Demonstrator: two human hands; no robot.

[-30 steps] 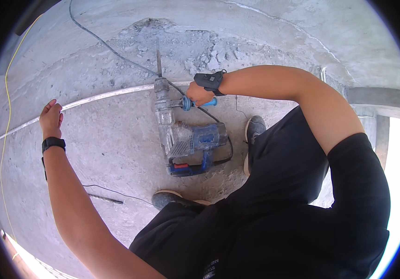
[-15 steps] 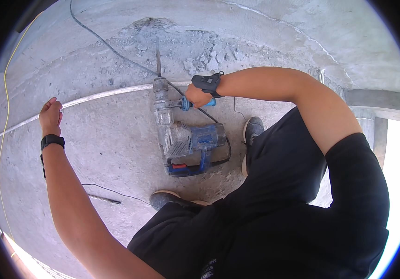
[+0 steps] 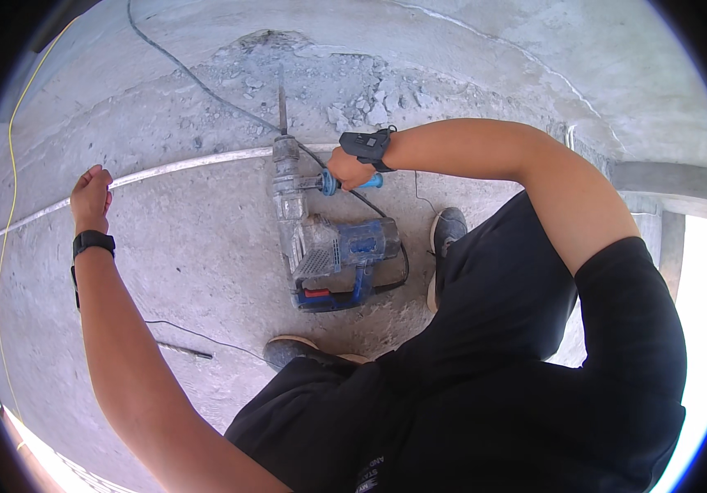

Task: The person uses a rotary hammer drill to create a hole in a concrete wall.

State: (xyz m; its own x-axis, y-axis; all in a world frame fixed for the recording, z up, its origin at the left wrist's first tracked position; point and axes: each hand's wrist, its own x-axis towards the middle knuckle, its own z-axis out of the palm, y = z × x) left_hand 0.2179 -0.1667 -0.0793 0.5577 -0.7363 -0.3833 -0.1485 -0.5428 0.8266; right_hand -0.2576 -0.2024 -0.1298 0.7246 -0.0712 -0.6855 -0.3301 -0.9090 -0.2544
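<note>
A blue and grey demolition hammer [image 3: 308, 246], dusty and fitted with a long steel chisel bit [image 3: 282, 103], lies on the concrete floor. The bit points away from me toward broken concrete. My right hand [image 3: 350, 169] is wrapped round its blue side handle [image 3: 372, 181], a dark device strapped on the wrist. Off to the left, my left hand [image 3: 91, 197] has its fingers curled in and shows nothing in them. It overlaps a long white pipe [image 3: 189, 164] in the view; whether it touches the pipe I cannot tell. The hammer's rear grip has a red trigger [image 3: 316, 292].
Concrete rubble [image 3: 370, 99] lies along the wall's foot. A grey cable [image 3: 185, 74] runs behind the hammer. A yellow cord [image 3: 12, 156] hangs at the left. Near my shoes [image 3: 292, 349] lie a thin black wire [image 3: 197, 334] and a dark rod [image 3: 185, 352].
My left hand has risen slightly in the view, with its fingers still curled. My right hand stays on the side handle, and the hammer has hardly shifted.
</note>
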